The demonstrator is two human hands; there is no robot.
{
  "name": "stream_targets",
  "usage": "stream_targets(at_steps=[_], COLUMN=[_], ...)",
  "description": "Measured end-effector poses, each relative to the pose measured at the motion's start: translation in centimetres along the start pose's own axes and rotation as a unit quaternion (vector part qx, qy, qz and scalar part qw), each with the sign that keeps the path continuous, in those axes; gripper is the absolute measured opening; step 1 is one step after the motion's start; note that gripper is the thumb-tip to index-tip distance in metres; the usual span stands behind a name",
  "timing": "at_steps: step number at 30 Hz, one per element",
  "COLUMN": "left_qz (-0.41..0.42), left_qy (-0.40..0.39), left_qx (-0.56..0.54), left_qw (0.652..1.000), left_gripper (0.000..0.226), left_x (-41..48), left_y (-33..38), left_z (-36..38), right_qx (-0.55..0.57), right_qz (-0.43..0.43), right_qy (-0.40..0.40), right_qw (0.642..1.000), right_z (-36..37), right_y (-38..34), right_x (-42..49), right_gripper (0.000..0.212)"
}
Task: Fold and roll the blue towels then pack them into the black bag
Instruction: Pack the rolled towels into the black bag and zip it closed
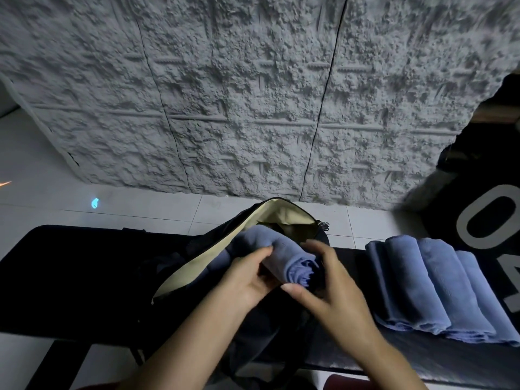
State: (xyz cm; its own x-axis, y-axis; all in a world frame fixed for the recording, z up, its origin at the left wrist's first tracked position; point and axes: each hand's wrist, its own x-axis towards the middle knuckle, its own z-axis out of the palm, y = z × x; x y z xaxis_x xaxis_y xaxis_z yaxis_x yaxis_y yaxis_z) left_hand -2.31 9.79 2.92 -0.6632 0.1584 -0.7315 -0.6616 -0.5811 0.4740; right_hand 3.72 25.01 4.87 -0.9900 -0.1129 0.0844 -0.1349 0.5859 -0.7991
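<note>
A rolled blue towel (284,254) lies at the mouth of the black bag (197,266), its far end inside the opening and its spiral end toward me. My left hand (250,280) grips the roll from the left with fingers curled under it. My right hand (329,282) holds the roll's near right end, thumb below and fingers above. The bag lies unzipped on a black bench (70,277), its cream lining (225,249) showing. Several more rolled blue towels (430,288) lie side by side on the right.
A rough grey textured wall (253,94) rises behind the bench. White floor tiles (112,212) run between wall and bench. A black surface with large grey lettering (489,218) lies at the far right. Something dark red (343,382) shows at the bottom edge.
</note>
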Motion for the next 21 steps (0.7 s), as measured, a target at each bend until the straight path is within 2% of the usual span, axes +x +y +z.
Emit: stream_targets(at_steps=[2,4,5,9,10,12,14,15,16,18,21], left_qz=[0.022,0.050,0.055,0.054,0.056,0.067,0.094,0.125,0.159,0.213,0.236], left_qy=[0.028,0.046,0.056,0.069,0.077,0.098,0.129,0.155,0.188,0.244,0.243], left_qx=[0.062,0.141,0.169,0.214,0.226,0.240,0.246,0.271,0.328,0.474,0.655], left_qw=[0.997,0.988,0.983,0.973,0.969,0.964,0.956,0.942,0.912,0.819,0.676], left_gripper=[0.036,0.020,0.014,0.018,0.020,0.017,0.021,0.023,0.020,0.015,0.030], left_x=[1.3,2.2,2.6,4.7,5.3,6.4,7.4,8.0,8.3,8.6,8.8], left_y=[1.1,1.7,1.9,1.9,1.8,1.8,1.6,1.3,1.0,-0.1,-1.9], left_z=[-0.2,0.1,0.3,0.9,1.0,1.2,1.2,1.1,1.1,1.2,1.6], right_qx=[-0.122,-0.210,-0.236,-0.303,-0.341,-0.403,-0.409,-0.400,-0.390,-0.381,-0.381], right_qz=[-0.007,-0.044,-0.054,0.003,0.000,-0.019,-0.032,-0.040,-0.047,-0.061,-0.069], right_qy=[-0.069,-0.131,-0.159,-0.230,-0.230,-0.213,-0.204,-0.203,-0.201,-0.191,-0.179], right_qw=[0.990,0.968,0.957,0.925,0.912,0.890,0.889,0.893,0.897,0.903,0.905], right_z=[-1.1,-1.5,-1.5,-1.6,-1.6,-1.3,-1.2,-1.3,-1.4,-1.7,-1.7], right_y=[0.9,1.5,1.7,3.0,3.3,3.6,3.8,3.8,3.7,3.4,3.2], right_x=[1.2,2.5,3.1,4.5,4.6,4.6,4.6,4.5,4.4,4.2,3.7], right_gripper=[0.060,0.049,0.051,0.084,0.086,0.071,0.049,0.043,0.040,0.038,0.039])
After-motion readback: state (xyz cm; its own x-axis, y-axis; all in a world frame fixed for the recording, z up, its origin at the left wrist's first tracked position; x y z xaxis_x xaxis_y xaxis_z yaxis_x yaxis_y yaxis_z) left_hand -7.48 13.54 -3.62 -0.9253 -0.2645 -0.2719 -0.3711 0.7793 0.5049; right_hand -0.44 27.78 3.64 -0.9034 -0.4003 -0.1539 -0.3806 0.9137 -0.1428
